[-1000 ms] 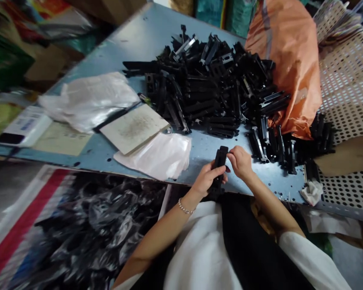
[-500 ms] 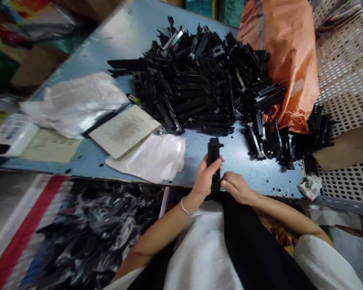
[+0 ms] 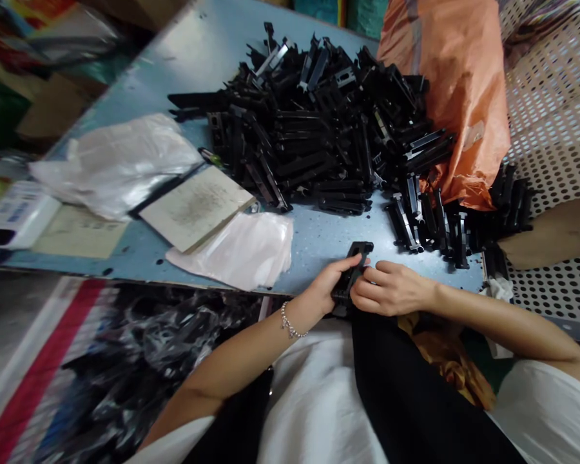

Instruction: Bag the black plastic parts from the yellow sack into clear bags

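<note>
A long black plastic part [image 3: 347,283] with slots in it is tilted in front of my body, over the table's near edge. My left hand [image 3: 331,281] is closed around its left side, thumb along the top. My right hand [image 3: 389,288] has its fingers curled against the part's right side; whether they pinch a small piece there is hidden. Beyond my hands lies a big heap of similar black parts [image 3: 299,138]. A smaller group of black parts with metal strips [image 3: 406,222] sits to the right of it.
White plastic bags [image 3: 125,164] and a smudged pale board [image 3: 196,207] lie on the blue table [image 3: 314,229] at left. An orange sack [image 3: 464,96] stands at the right, beside a perforated white crate [image 3: 560,151]. Below the table, at left, is a striped sack of black bagged items [image 3: 169,354].
The black part has tipped to the right and come lower, nearer my body. My right hand has risen along its side, with its fingers now curled against it.
</note>
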Motion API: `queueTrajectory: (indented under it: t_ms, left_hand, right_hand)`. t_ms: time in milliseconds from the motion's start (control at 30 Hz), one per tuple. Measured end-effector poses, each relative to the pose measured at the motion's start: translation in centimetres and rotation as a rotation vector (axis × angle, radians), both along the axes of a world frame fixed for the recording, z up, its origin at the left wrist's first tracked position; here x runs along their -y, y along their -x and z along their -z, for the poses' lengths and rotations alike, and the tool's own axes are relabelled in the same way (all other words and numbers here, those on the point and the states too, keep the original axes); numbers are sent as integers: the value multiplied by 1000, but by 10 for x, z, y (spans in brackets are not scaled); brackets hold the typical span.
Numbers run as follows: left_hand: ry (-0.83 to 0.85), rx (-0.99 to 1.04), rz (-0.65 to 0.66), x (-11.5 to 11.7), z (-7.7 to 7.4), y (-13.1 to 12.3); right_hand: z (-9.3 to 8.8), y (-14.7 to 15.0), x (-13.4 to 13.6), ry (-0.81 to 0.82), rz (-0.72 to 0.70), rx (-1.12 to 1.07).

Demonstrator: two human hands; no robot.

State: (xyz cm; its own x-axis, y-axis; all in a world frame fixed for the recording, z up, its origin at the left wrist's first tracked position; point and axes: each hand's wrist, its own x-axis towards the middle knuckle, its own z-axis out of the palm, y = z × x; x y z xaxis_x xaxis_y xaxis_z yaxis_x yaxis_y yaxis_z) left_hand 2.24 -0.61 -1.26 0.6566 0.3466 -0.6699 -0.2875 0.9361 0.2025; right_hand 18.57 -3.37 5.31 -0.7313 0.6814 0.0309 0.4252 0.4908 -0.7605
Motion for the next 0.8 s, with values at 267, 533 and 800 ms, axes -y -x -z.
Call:
queueTrajectory:
  t_ms: [267, 533, 800]
  left_hand:
    - [-959, -336, -589, 33, -13, 17]
    - [-496, -81, -337, 8, -22, 18]
    - [-763, -216, -508, 19, -24, 22]
  right_hand:
    - [28, 10, 15, 605, 199, -162]
    - [9, 9, 8, -93, 97, 89]
    - [22, 23, 17, 258, 124, 33]
